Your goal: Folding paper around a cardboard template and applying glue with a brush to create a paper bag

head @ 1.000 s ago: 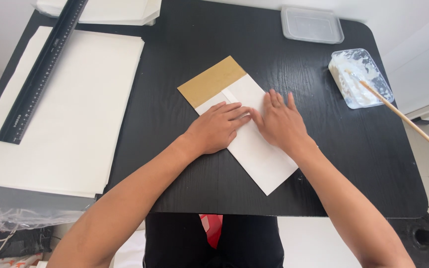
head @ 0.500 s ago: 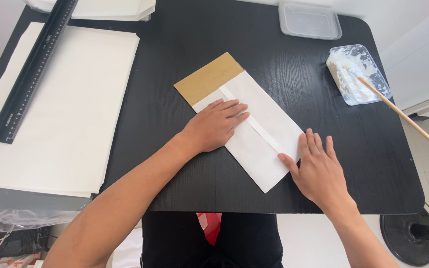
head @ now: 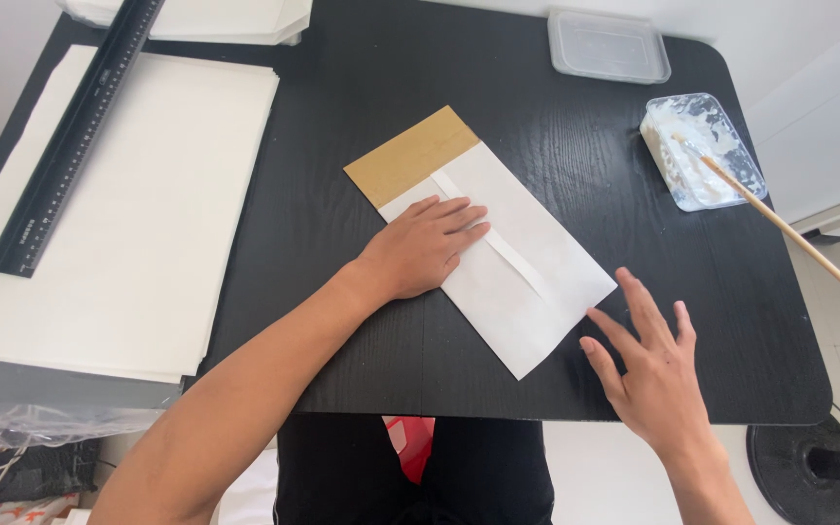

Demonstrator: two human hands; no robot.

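Observation:
A folded white paper sheet (head: 527, 262) lies at a slant on the black table (head: 362, 87), with a brown cardboard piece (head: 410, 156) sticking out at its far end. My left hand (head: 425, 248) lies flat on the paper's left half, fingers together, pressing it down. My right hand (head: 648, 365) hovers with spread fingers just off the paper's near right corner, holding nothing. A raised seam runs along the paper's middle.
A stack of large white sheets (head: 119, 224) with a black ruler (head: 75, 136) on it lies at the left. A clear lidded box (head: 608, 46) sits at the back. A clear tub of white paste (head: 702, 151) holds a wooden stick (head: 780, 224) at the right.
My right hand has slid along the paper from beside my left hand toward the near right corner and has now come off the sheet. My left hand stays pressed in place.

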